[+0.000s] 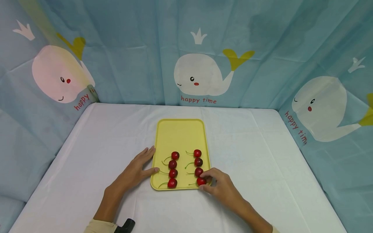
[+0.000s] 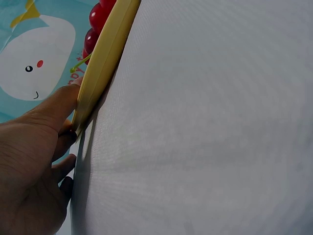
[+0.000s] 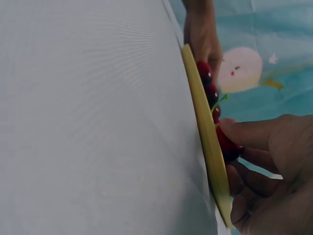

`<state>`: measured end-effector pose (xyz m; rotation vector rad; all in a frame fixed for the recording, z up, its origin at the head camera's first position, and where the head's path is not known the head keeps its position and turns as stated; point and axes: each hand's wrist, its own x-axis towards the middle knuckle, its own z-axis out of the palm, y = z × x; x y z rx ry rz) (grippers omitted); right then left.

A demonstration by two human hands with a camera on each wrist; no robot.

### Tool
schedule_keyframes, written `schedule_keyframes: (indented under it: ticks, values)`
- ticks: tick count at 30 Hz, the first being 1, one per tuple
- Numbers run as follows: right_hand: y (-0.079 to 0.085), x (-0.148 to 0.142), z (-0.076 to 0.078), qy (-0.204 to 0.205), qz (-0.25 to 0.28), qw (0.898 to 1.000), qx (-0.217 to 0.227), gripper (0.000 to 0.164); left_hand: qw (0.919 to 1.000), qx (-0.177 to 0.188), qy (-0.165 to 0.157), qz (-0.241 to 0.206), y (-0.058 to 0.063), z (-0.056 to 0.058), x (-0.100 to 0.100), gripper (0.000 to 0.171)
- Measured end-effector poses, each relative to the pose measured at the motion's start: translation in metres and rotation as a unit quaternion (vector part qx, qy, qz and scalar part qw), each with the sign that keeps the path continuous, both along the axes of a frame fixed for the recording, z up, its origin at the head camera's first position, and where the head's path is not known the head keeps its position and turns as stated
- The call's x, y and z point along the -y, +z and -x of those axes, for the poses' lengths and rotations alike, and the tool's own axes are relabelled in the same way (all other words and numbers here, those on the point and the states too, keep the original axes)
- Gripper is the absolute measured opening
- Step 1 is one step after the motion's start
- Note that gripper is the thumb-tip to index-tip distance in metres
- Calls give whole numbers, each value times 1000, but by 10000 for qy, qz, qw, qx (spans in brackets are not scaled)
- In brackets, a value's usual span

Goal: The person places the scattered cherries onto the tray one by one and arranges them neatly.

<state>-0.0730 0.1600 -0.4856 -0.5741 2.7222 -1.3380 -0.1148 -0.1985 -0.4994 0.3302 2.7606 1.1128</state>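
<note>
A yellow rectangular tray (image 1: 180, 136) bears two columns of red cherries with green stems, several in each. My right hand (image 1: 220, 186) pinches the nearest cherry (image 1: 201, 181) of the right column between thumb and fingers, at the tray's near right corner. The right wrist view shows this cherry (image 3: 227, 142) between the thumb and fingers, against the tray. My left hand (image 1: 137, 166) rests at the tray's left edge with its fingers extended and the thumb tip on the rim. Beside it, the left column (image 1: 173, 173) lies with stems pointing left.
A white cloth (image 1: 247, 145) covers the table under the tray. Blue curtains (image 1: 131, 64) printed with whales stand behind and on both sides. A dark strap (image 1: 125, 226) sits at the left wrist.
</note>
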Motion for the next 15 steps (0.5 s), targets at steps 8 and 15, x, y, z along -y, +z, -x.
schedule_keyframes:
  ticks: [8, 15]
  values:
    - [-1, 2, 0, 58, -103, 9999, -125, 36, 10000, 33, -9, 26, 0, 1, 0, 90]
    - [-1, 2, 0, 22, -182, 9998, -128, 36, 10000, -7, -16, 45, 0, 0, 0, 90]
